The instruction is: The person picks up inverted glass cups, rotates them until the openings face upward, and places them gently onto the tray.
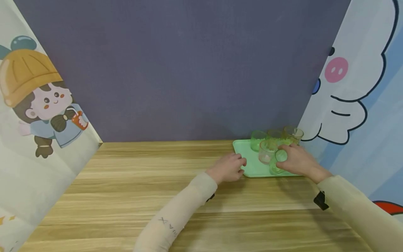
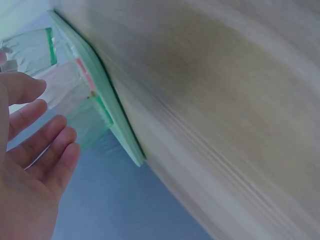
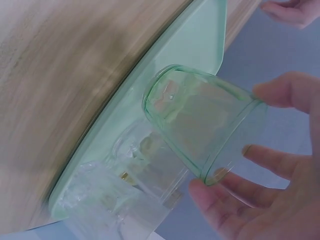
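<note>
Resting at the near left corner of the green tray [image 1: 248, 167], my left hand [image 1: 228, 168] lies with fingers relaxed, holding nothing. To its right, my right hand [image 1: 296, 160] curls thumb and fingers round a green glass [image 3: 202, 122] near the tray's near edge, tilted off upright. Other glasses [image 1: 267, 151] crowd just beside and beyond it. I judge the pickup is under way; next, lift clear without knocking neighbours.
</note>
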Motion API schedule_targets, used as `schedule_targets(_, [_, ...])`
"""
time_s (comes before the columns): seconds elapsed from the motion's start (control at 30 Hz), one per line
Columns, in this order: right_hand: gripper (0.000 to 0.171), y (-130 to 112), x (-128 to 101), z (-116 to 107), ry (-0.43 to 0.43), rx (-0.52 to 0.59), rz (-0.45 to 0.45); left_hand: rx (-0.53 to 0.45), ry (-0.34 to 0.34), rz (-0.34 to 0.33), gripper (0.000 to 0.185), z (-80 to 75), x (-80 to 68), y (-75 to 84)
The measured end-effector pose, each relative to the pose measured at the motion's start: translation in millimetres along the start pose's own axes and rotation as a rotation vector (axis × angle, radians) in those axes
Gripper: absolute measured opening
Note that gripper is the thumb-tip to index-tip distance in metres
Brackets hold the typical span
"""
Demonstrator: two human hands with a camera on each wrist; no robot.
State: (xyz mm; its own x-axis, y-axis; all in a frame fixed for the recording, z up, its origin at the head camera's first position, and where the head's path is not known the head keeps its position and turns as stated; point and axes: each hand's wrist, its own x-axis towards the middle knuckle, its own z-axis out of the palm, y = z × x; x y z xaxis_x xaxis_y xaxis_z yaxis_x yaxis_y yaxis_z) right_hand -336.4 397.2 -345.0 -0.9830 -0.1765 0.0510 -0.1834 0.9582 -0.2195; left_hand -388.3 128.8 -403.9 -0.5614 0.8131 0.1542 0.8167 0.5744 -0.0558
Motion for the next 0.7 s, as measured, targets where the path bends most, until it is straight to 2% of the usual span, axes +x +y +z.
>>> schedule_targets(0.2, [0.069, 7.4, 1.8, 1.8, 0.004, -0.001, 0.011, 0.019, -0.003, 0.032, 0.021, 5.1, 5.8, 5.0])
schedule_targets(0.3, [0.070, 20.4, 16.2, 2.3, 0.001, -0.007, 0.002, 0.029, -0.019, 0.016, 0.020, 9.4, 19.2, 2.5])
schedule_targets(0.43, [0.070, 30.5, 27.6, 2.5, -0.009, -0.006, -0.004, 0.055, -0.050, 0.008, 0.023, 12.3, 29.9, 2.5])
schedule_targets(0.7, [0.071, 46.1, 50.9, 2.2, -0.031, 0.006, -0.006, 0.048, -0.066, -0.024, 0.019, 19.7, 48.9, -1.9])
